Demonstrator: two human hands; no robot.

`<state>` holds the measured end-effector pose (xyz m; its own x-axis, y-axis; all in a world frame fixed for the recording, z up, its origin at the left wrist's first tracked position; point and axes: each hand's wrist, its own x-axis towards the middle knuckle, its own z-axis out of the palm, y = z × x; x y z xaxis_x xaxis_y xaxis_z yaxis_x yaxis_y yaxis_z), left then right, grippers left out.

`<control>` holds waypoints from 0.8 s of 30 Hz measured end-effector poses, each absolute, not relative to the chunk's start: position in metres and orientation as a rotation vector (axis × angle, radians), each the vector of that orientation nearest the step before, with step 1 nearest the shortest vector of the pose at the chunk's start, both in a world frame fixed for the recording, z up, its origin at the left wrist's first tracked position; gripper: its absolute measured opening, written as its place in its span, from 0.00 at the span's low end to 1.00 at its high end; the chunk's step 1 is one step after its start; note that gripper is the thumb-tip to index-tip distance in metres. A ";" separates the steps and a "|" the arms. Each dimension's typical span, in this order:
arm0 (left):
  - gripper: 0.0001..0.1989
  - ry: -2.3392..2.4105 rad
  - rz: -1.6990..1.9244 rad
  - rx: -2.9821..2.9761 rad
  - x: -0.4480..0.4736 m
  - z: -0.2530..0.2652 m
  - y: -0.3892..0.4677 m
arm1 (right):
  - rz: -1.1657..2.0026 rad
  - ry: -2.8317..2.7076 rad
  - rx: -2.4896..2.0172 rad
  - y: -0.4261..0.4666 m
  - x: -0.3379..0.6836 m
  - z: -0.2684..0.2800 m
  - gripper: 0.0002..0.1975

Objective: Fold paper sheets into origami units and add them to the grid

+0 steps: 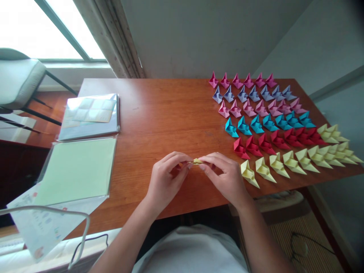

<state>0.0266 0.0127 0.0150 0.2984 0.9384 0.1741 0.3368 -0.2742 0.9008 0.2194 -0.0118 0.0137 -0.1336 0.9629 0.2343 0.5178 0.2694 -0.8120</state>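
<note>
While your hands meet at the yellow paper [196, 161]: the step in hand looks like shaping or creasing a small fold.
Paper's place: it is held between your fingertips, over the bare near part of the worktop [170, 113]; your fingers hide most of its form.
Left hand [167, 176]: your thumb and fingers pinch one end of the paper.
Right hand [226, 172]: you pinch the other end the same way.
Next move: it seems to call for a light, even press from both thumbs, so the small folds don't crush.
Yellow figures [291, 162]: the nearest one lies just beside your right wrist; whether they touch you cannot tell, so a sideways swing could nudge it.
Other rows: red figures [265, 145], then blue figures [256, 124] and three pink-to-purple rows, fill the right side.
Left side: a pack of green paper [78, 170] and a second pack [88, 131] lie well apart from your hands.
</note>
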 end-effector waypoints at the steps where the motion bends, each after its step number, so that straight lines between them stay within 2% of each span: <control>1: 0.05 1.153 0.973 1.779 0.027 0.015 0.012 | 0.730 -1.771 -1.359 -0.012 0.219 0.013 0.06; 20: 0.03 1.099 0.907 1.656 0.026 0.014 0.013 | 0.715 -1.774 -1.396 -0.017 0.221 0.014 0.06; 24: 0.06 1.094 0.914 1.711 0.027 0.014 0.014 | 0.739 -1.798 -1.332 -0.016 0.220 0.016 0.04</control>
